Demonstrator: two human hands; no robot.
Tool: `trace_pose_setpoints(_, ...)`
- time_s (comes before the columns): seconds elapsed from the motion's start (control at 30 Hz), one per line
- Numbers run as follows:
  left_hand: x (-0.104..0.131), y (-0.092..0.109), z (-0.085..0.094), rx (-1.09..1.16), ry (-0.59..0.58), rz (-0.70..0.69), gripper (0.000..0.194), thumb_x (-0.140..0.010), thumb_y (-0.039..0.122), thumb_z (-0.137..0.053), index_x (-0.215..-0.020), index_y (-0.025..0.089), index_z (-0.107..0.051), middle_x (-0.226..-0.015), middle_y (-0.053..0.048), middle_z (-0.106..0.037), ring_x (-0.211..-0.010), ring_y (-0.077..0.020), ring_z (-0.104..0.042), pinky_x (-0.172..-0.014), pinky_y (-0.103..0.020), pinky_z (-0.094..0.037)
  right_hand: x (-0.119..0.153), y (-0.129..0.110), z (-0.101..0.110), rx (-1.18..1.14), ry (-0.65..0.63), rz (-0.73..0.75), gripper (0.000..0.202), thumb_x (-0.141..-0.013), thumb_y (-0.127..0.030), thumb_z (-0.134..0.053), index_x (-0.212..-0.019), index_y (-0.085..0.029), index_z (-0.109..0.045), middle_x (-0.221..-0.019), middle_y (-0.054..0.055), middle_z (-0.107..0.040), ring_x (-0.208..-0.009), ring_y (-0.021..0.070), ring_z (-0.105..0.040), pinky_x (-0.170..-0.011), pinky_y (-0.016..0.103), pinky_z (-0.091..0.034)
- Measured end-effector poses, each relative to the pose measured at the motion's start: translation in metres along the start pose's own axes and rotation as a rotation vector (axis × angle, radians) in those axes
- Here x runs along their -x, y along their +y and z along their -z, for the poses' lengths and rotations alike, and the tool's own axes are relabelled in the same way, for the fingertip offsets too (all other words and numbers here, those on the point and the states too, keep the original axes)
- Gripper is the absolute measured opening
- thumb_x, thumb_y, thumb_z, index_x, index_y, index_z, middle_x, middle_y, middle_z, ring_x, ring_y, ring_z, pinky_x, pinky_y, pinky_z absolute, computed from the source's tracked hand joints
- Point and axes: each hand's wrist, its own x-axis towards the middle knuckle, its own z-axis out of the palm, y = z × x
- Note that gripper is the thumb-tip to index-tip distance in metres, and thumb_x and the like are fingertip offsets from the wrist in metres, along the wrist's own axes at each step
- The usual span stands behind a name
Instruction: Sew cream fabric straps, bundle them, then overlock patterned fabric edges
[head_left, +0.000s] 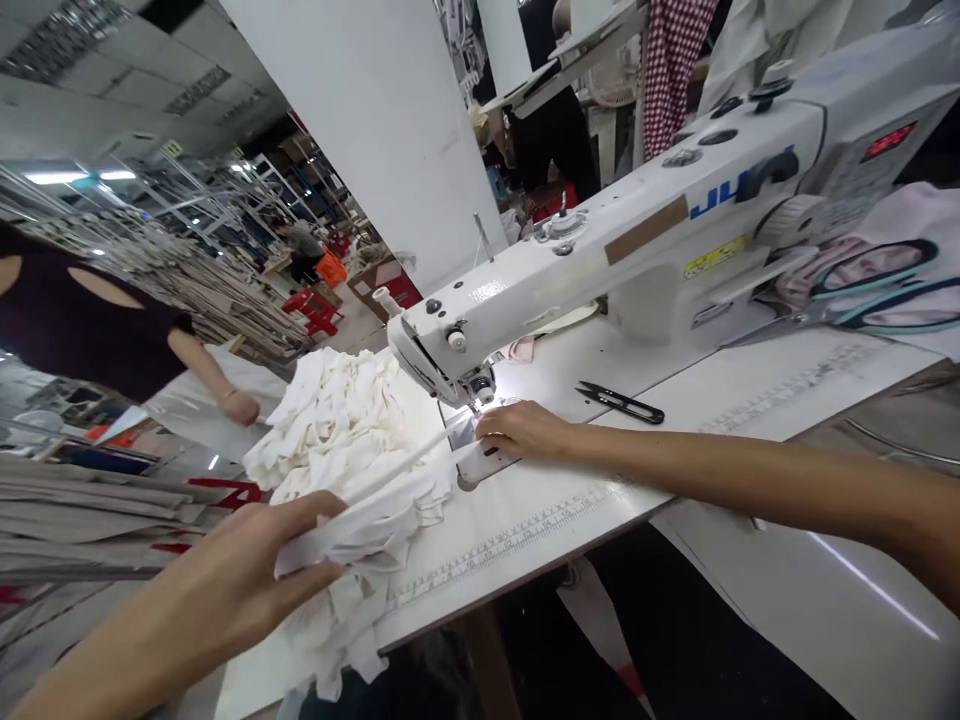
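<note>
My left hand grips a bunch of white fabric, with the thumb and fingers on either side of it. From there, strips of the fabric stretch to the needle area of a white sewing machine. Close to the presser foot, my right hand has its fingers closed on the end of the white fabric, and its fingertips are partly hidden. Black thread snips lie on the table behind my right wrist. A heap of white cut pieces lies to the left of the machine.
The white sewing table has a printed ruler along its front edge. Pink fabric with dark trim lies at the right. A person in a dark top stands beyond the heap at left. Behind the machine rises a white pillar.
</note>
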Motion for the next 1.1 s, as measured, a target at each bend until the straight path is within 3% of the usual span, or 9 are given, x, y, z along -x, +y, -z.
trace_pose_setpoints(0.07,0.010,0.002,-0.004,-0.095,-0.046,0.075,0.038,-0.083,0.024,-0.054,-0.121,0.023,-0.056,-0.077,-0.001,-0.071,-0.062,-0.0205,-0.069,-0.053,-0.026,-0.050,-0.003,-0.004,-0.001,-0.001,-0.004,-0.001,0.020,-0.096,-0.016,-0.048,-0.092,-0.016,-0.068,-0.093,0.007,-0.071,-0.075,0.0188,-0.063,-0.066,0.028,-0.039)
trace_pose_setpoints(0.13,0.012,0.011,-0.011,-0.165,0.024,0.107,0.043,-0.081,0.013,-0.043,-0.123,0.019,-0.050,-0.087,-0.006,-0.071,-0.070,-0.0224,-0.070,-0.057,-0.027,-0.049,-0.005,-0.010,-0.003,-0.005,-0.013,0.000,0.018,-0.096,-0.017,-0.047,-0.095,-0.015,-0.065,-0.090,0.007,-0.071,-0.068,0.0180,-0.061,-0.063,0.027,-0.037)
trace_pose_setpoints(0.27,0.007,0.031,-0.016,-0.122,0.117,0.051,0.026,-0.086,0.013,-0.038,-0.106,0.020,-0.054,-0.097,-0.008,-0.064,-0.076,-0.0199,-0.066,-0.060,-0.027,-0.047,-0.004,-0.035,-0.005,-0.024,-0.034,0.056,0.016,-0.095,-0.017,-0.050,-0.104,-0.015,-0.063,-0.092,0.008,-0.071,-0.071,0.0182,-0.062,-0.061,0.026,-0.036)
trace_pose_setpoints(0.37,0.008,0.041,-0.010,-0.037,0.055,0.027,0.023,-0.093,0.020,-0.037,-0.093,0.019,-0.059,-0.085,-0.005,-0.057,-0.067,-0.0163,-0.060,-0.061,-0.027,-0.045,0.001,-0.060,-0.005,-0.049,-0.039,0.120,0.018,-0.097,-0.020,-0.049,-0.101,-0.015,-0.066,-0.089,0.006,-0.071,-0.074,0.0171,-0.062,-0.063,0.025,-0.037)
trace_pose_setpoints(0.57,0.010,0.055,-0.006,0.229,-0.186,0.063,0.030,-0.095,0.030,-0.040,-0.076,0.020,-0.060,-0.070,-0.002,-0.061,-0.065,-0.0157,-0.057,-0.057,-0.025,-0.042,0.015,-0.094,0.005,-0.141,-0.006,0.169,0.027,-0.100,-0.029,-0.048,-0.093,-0.014,-0.070,-0.072,0.002,-0.067,-0.060,0.0127,-0.057,-0.058,0.024,-0.036)
trace_pose_setpoints(0.7,0.008,0.051,-0.020,0.340,-0.255,0.076,0.025,-0.092,0.033,-0.045,-0.085,0.021,-0.064,-0.079,-0.002,-0.066,-0.075,-0.0173,-0.060,-0.064,-0.026,-0.045,0.025,-0.099,0.013,0.012,0.057,0.186,0.018,-0.094,-0.027,-0.059,-0.088,-0.016,-0.072,-0.081,0.004,-0.070,-0.072,0.0163,-0.058,-0.061,0.026,-0.038)
trace_pose_setpoints(0.83,0.003,0.039,-0.032,0.350,-0.172,0.126,0.017,-0.092,0.032,-0.046,-0.092,0.021,-0.059,-0.076,0.000,-0.063,-0.071,-0.0165,-0.056,-0.065,-0.027,-0.044,0.035,-0.092,0.018,-0.052,0.102,0.263,0.013,-0.090,-0.025,-0.065,-0.084,-0.015,-0.071,-0.099,0.006,-0.072,-0.099,0.0218,-0.058,-0.086,0.033,-0.042)
trace_pose_setpoints(0.97,-0.002,0.033,-0.031,0.474,-0.133,0.027,0.029,-0.096,0.036,-0.040,-0.077,0.020,-0.056,-0.076,-0.001,-0.059,-0.073,-0.0152,-0.055,-0.067,-0.026,-0.045,0.036,-0.082,0.019,-0.184,0.019,0.144,0.022,-0.093,-0.032,-0.060,-0.087,-0.014,-0.070,-0.084,0.004,-0.072,-0.075,0.0164,-0.061,-0.083,0.034,-0.042)
trace_pose_setpoints(1.1,-0.001,0.047,-0.027,0.456,-0.103,-0.020,0.031,-0.097,0.034,-0.041,-0.072,0.021,-0.053,-0.070,0.000,-0.057,-0.073,-0.0154,-0.056,-0.064,-0.025,-0.047,0.034,-0.092,0.019,-0.175,-0.018,0.138,0.017,-0.092,-0.031,-0.063,-0.094,-0.016,-0.070,-0.078,0.000,-0.072,-0.059,0.0114,-0.055,-0.084,0.035,-0.040)
